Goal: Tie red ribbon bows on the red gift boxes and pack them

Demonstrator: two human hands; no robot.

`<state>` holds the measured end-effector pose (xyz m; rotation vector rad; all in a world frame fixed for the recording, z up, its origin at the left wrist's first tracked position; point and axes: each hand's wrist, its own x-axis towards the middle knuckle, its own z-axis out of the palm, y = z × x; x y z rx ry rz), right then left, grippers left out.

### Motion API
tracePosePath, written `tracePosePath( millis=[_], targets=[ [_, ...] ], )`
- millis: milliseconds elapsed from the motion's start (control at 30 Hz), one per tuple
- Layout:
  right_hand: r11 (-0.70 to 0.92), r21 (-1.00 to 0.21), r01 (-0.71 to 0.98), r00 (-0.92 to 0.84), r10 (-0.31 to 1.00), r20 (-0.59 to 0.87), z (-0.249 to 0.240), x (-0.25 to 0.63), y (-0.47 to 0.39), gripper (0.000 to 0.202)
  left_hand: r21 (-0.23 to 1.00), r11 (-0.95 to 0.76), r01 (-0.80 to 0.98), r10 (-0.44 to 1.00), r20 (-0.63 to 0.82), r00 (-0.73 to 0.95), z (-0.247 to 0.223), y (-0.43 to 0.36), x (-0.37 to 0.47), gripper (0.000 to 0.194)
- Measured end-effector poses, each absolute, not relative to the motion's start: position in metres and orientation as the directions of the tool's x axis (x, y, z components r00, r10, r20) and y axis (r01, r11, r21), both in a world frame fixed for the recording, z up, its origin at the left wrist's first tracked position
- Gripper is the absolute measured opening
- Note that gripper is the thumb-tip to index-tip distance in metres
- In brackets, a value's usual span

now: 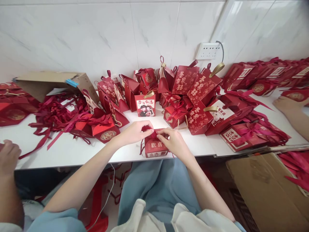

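A small red gift box (156, 148) with gold characters stands at the table's front edge, right before me. At its top, my left hand (140, 131) pinches a dark red ribbon (153, 134) from the left side. My right hand (172, 139) closes on the ribbon from the right, thumb and fingertips together over the box top. Fingers partly cover the ribbon, so its knot or loop is hard to make out. Thin dark cords hang at the box's sides. Just behind stands a small box with a cartoon couple (145, 106).
Red gift boxes crowd the white table (127, 151). A tangle of ribbons (58, 108) spills from an open carton (54, 80) on the left. A socket strip (207, 51) is on the wall. Other people's hands (8, 158) (289, 103) appear at both sides. A cardboard box (263, 190) stands lower right.
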<state>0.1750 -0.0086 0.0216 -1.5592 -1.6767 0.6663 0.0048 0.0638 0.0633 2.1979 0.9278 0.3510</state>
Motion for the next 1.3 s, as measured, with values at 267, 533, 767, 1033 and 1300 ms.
tracePosePath(
  millis=[267, 533, 767, 1033, 1300],
  targets=[
    [0.123, -0.803, 0.583, 0.036, 0.983, 0.178, 0.017, 0.172, -0.004, 0.013, 0.712, -0.458, 0.533, 0.712, -0.065, 0.699, 0.069, 0.062, 0.008, 0.019],
    [0.149, -0.785, 0.601, 0.091, 0.963, 0.253, 0.012, 0.169, -0.005, 0.010, 0.613, -0.551, 0.567, 0.706, -0.021, 0.708, 0.075, 0.064, 0.000, 0.018],
    [0.162, -0.790, 0.591, 0.065, 0.967, 0.247, 0.015, 0.165, -0.006, 0.015, 0.537, -0.670, 0.512, 0.609, 0.003, 0.793, 0.078, 0.066, 0.000, 0.021],
    [0.186, -0.785, 0.591, 0.076, 0.956, 0.283, 0.010, 0.164, -0.002, 0.013, 0.529, -0.671, 0.519, 0.601, -0.021, 0.799, 0.093, 0.060, -0.002, 0.019],
    [0.228, -0.719, 0.657, 0.023, 0.947, 0.321, 0.009, 0.162, -0.003, 0.015, 0.535, -0.739, 0.409, 0.486, 0.002, 0.874, 0.089, 0.075, 0.009, 0.023]
  ],
)
